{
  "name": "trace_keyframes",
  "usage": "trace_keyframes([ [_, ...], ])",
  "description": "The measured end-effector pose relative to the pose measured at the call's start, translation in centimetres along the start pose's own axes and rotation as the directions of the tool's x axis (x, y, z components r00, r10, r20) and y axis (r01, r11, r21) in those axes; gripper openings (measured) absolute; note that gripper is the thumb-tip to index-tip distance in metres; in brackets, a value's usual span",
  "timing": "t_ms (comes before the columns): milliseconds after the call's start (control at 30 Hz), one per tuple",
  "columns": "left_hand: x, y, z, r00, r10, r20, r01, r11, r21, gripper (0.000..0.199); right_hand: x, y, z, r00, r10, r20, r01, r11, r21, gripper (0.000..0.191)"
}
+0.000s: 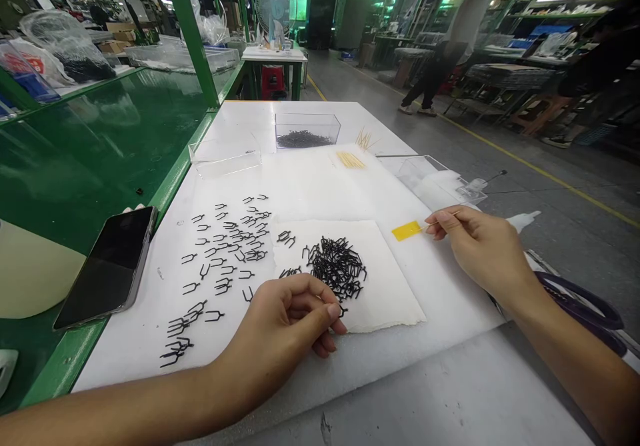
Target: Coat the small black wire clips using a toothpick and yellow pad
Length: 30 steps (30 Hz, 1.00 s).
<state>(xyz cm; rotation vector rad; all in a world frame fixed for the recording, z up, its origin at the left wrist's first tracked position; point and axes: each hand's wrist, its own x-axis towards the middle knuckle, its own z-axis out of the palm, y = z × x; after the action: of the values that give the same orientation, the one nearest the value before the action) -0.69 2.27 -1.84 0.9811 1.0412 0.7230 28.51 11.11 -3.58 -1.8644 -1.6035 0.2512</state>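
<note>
A small black forked clip (342, 311) sits pinched in the left hand (285, 323), fingers closed on it beside the heap (336, 266) on the paper sheet (380, 299). The right hand (483, 249) grips a thin stick (443, 219) at the yellow tab (407, 231); sorted clips (225, 253) lie spread leftward.

Head view. Lower centre: the left hand (287, 319) pinches a small black forked part (343, 311) at the edge of a heap of such parts (336, 266). Centre right: the right hand (480, 249) holds a thin stick (443, 218) touching a yellow tab (406, 231). Left: a phone (107, 266) lies on the table edge.
</note>
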Motion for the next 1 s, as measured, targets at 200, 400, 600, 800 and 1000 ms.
trace_keyframes([
  [200,-0.1,0.1,0.0,1.000,-0.004,-0.006,0.004,1.000,0.002,0.018,-0.1,-0.4,-0.1,0.999,-0.048,-0.006,0.048,0.999,0.001,0.021],
  [400,-0.1,0.2,-0.1,1.000,-0.011,0.004,0.011,1.000,0.004,0.017,-0.5,-1.0,-0.5,0.996,-0.081,-0.049,0.087,0.984,0.154,0.018],
  [600,-0.1,0.0,-0.2,1.000,-0.012,-0.002,0.012,1.000,-0.015,0.015,-3.6,-3.4,0.0,0.986,-0.168,-0.023,0.154,0.827,0.540,0.029],
  [800,0.0,0.1,-0.2,1.000,-0.023,-0.010,0.023,0.999,-0.032,0.013,-8.0,-5.5,1.3,0.896,-0.368,0.249,0.069,0.667,0.742,0.026],
  [1000,-0.1,0.3,-0.1,1.000,-0.028,-0.009,0.028,0.999,-0.036,0.012,-8.4,-5.8,1.6,0.836,-0.458,0.301,0.050,0.611,0.790,0.023],
])
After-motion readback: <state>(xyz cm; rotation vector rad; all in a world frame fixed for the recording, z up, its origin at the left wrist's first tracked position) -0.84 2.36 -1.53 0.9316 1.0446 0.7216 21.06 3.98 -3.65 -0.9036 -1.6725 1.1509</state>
